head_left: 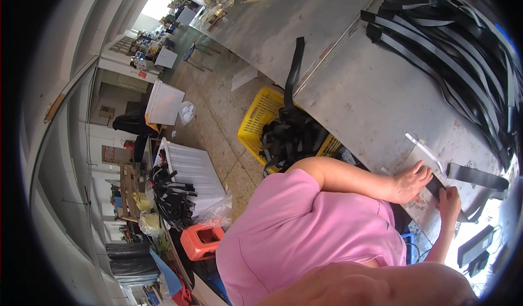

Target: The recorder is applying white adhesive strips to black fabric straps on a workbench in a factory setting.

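Observation:
A short black strap (pixel 435 187) lies at the near edge of the metal table, running between my two hands. My left hand (pixel 412 184) is closed over one end, its fingers curled onto the strap. My right hand (pixel 449 203) pinches the strap's other part between thumb and fingers. Just beyond them is a narrow white strip (pixel 425 148) on the tabletop. Another dark strap piece (pixel 479 177) rests to the right of my hands. What lies under my left palm is hidden.
A large bundle of black straps (pixel 447 44) covers the table's far right. A yellow crate (pixel 251 122) of black straps stands beside the metal table (pixel 354 107), one strap reaching up over its rim. A red stool (pixel 200 243) and white bin (pixel 193 167) are at left.

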`<control>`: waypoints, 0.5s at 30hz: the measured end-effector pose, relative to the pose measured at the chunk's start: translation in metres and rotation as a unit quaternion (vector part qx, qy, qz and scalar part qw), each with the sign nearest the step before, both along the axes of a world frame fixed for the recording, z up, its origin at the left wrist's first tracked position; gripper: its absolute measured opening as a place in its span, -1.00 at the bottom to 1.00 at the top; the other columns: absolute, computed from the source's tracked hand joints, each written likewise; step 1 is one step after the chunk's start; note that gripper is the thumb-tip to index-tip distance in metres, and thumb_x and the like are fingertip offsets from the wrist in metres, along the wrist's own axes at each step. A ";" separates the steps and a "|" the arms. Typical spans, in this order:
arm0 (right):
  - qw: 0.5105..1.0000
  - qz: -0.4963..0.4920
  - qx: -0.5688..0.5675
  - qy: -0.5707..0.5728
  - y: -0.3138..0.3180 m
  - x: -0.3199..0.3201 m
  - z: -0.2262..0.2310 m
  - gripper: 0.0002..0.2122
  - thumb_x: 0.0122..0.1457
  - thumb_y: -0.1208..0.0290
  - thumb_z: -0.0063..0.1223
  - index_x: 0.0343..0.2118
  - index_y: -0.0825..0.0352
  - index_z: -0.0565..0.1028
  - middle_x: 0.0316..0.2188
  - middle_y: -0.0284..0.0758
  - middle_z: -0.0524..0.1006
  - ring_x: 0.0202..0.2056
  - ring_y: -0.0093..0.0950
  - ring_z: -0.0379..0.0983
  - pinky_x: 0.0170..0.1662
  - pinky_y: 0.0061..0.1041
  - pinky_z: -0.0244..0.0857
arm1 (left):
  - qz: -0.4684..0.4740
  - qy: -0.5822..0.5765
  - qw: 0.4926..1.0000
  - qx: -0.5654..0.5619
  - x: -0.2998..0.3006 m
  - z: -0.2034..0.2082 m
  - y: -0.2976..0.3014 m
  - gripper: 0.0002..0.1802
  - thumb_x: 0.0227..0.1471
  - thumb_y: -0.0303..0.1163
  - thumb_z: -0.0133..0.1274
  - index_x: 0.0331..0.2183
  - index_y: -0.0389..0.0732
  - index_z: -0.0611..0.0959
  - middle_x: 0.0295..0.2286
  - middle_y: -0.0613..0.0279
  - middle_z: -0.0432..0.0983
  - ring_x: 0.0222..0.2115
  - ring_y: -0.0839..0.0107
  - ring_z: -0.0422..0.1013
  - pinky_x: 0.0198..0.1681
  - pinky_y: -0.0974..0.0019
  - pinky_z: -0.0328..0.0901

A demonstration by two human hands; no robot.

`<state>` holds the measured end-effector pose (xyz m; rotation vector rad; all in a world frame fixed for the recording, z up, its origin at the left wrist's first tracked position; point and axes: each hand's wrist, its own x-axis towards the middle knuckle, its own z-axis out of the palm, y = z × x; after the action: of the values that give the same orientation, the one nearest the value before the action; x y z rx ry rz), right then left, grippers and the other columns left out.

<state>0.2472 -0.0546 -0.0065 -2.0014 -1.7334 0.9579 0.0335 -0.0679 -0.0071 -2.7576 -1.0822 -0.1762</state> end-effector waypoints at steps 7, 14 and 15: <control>0.999 -0.007 -0.017 0.029 0.000 -0.003 0.003 -0.81 0.08 0.36 -0.02 -0.53 0.36 0.33 -0.76 -0.30 0.33 -0.79 -0.50 0.25 -0.67 -0.47 0.12 | 0.019 0.010 1.000 -0.004 0.000 0.002 -0.002 -0.13 -0.13 0.19 -0.10 -0.03 -0.42 0.37 -0.05 -0.04 0.23 -0.02 0.11 0.10 0.14 -0.08 -0.16; 0.998 -0.011 -0.040 0.036 0.003 0.001 -0.001 -0.82 0.09 0.36 -0.04 -0.51 0.37 0.32 -0.75 -0.32 0.31 -0.76 -0.54 0.26 -0.67 -0.49 0.11 | 0.007 0.033 0.999 0.005 -0.002 0.001 -0.004 -0.17 -0.06 0.18 -0.17 0.00 -0.39 0.36 -0.01 -0.01 0.22 0.04 0.12 0.07 0.13 -0.11 -0.17; 0.999 -0.009 -0.040 0.034 0.003 0.003 -0.003 -0.82 0.09 0.36 -0.04 -0.51 0.37 0.32 -0.75 -0.32 0.31 -0.76 -0.54 0.26 -0.67 -0.49 0.11 | 0.004 0.037 0.999 0.018 -0.002 0.001 -0.004 -0.17 -0.05 0.18 -0.18 0.00 -0.38 0.36 -0.01 -0.01 0.21 0.04 0.12 0.06 0.13 -0.12 -0.17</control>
<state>0.2500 -0.0515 -0.0096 -2.0049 -1.6619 1.0931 0.0314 -0.0720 -0.0060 -2.7047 -1.0615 -0.0906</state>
